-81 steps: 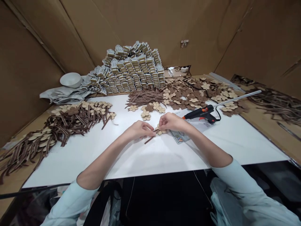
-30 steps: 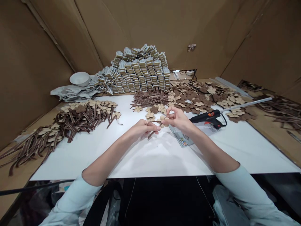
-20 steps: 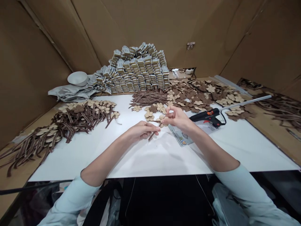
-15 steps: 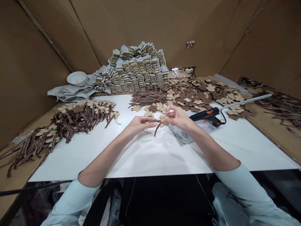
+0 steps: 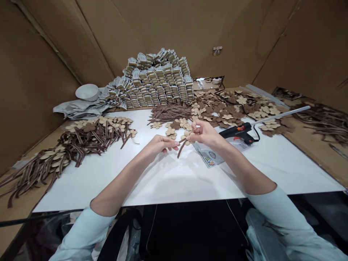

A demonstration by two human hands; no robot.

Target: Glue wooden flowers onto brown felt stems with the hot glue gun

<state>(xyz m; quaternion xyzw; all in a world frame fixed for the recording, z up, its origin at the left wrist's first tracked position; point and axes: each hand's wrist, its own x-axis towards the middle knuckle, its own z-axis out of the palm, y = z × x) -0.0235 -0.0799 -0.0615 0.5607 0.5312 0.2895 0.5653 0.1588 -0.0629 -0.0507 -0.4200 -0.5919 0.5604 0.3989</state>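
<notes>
My right hand [image 5: 203, 132] pinches a beige felt flower [image 5: 186, 135] over the middle of the white board. From the flower, a brown ribbon strip [image 5: 180, 149] with pale edging hangs down to the left. My left hand [image 5: 164, 143] is closed at the strip's other end, its fingertips pressed together on it. Right of my right hand lies a black glue gun [image 5: 239, 133] with a long clear glue stick in its back. Beneath the gun is a grey card [image 5: 208, 156] with "DIY" printed on it. Loose beige and brown flowers [image 5: 175, 125] lie just beyond my hands.
At the back stands a tall stack of small boards [image 5: 160, 83]. A bundle of ribbon strips [image 5: 170, 112] lies before it, with a heap of felt flowers [image 5: 231, 105] on its right. Flowers with ribbons [image 5: 92, 139] pile at left, near a white bowl [image 5: 87, 92]. Cardboard walls [image 5: 174, 25] enclose the table.
My left hand's fingers have curled in and drawn slightly left along the ribbon strip, showing more of it. My right hand keeps hold of the flower. The whole view has shifted slightly.
</notes>
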